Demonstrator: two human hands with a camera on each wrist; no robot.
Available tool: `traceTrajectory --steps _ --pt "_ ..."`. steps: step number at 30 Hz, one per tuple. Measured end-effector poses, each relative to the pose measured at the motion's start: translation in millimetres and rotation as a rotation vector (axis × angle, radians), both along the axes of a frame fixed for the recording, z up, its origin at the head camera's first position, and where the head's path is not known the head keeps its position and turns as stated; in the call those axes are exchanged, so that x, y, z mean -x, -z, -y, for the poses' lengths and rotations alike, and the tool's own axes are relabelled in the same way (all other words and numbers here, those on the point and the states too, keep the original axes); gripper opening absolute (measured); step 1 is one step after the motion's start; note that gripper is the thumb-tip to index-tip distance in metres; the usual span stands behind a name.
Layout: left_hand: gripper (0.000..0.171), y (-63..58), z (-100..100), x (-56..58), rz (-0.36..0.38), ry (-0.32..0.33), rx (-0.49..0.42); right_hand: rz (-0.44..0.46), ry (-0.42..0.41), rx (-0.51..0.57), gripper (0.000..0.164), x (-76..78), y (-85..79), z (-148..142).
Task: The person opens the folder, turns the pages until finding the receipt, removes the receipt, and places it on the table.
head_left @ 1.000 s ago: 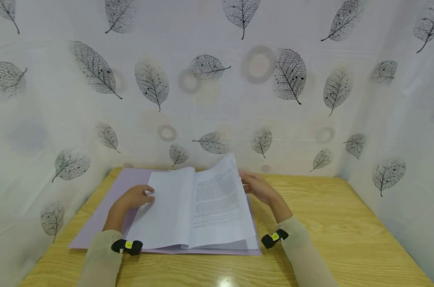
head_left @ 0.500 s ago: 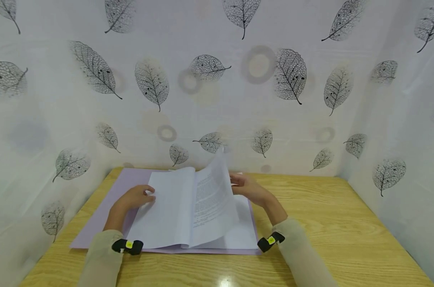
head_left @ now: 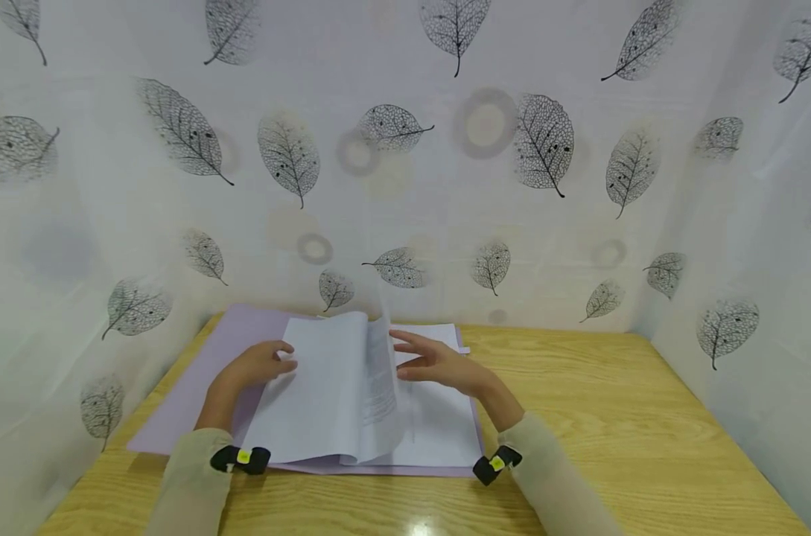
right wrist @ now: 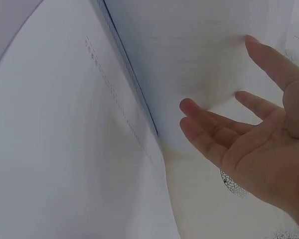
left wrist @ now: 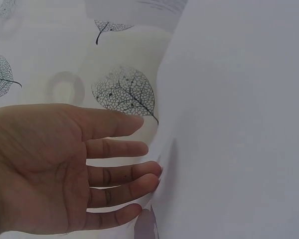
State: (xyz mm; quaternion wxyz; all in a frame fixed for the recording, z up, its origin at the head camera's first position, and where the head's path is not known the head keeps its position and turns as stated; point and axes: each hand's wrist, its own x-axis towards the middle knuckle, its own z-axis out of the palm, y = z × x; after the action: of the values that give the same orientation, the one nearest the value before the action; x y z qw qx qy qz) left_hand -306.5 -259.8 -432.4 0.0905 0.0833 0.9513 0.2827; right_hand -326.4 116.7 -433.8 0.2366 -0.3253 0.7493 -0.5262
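A purple folder [head_left: 197, 391] lies spread on the table with white sheets fastened in it. My left hand [head_left: 254, 366] rests at the outer edge of the left-hand sheets [head_left: 307, 394]; the left wrist view shows its fingers extended, tips right at the paper's edge. Near the middle, a printed page [head_left: 380, 398] stands almost upright. My right hand [head_left: 445, 366] has its fingers spread against the back of this page, and the fingertips [right wrist: 189, 107] meet the paper in the right wrist view. Below the right hand lie the right-hand sheets [head_left: 448, 428].
The wooden table [head_left: 599, 432] extends to the right of the folder. A pale curtain [head_left: 405, 201] with a leaf print surrounds its back and sides. A small white tab [head_left: 464, 350] sticks out at the folder's right edge.
My right hand has moved left, swinging the printed page from the right side up toward the middle and uncovering the sheets beneath. The left hand has barely moved; the folder's left cover has lifted slightly.
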Motion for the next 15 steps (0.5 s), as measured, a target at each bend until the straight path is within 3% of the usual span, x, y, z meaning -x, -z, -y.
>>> traceTrajectory --steps 9,15 --pt "0.048 -8.7 -6 -3.8 -0.030 -0.003 -0.010 -0.032 -0.008 -0.069 0.073 -8.5 2.9 12" --pt "0.050 -17.6 -18 -4.8 -0.105 -0.003 -0.122 -0.020 -0.029 -0.071 0.072 -9.9 3.8 14"
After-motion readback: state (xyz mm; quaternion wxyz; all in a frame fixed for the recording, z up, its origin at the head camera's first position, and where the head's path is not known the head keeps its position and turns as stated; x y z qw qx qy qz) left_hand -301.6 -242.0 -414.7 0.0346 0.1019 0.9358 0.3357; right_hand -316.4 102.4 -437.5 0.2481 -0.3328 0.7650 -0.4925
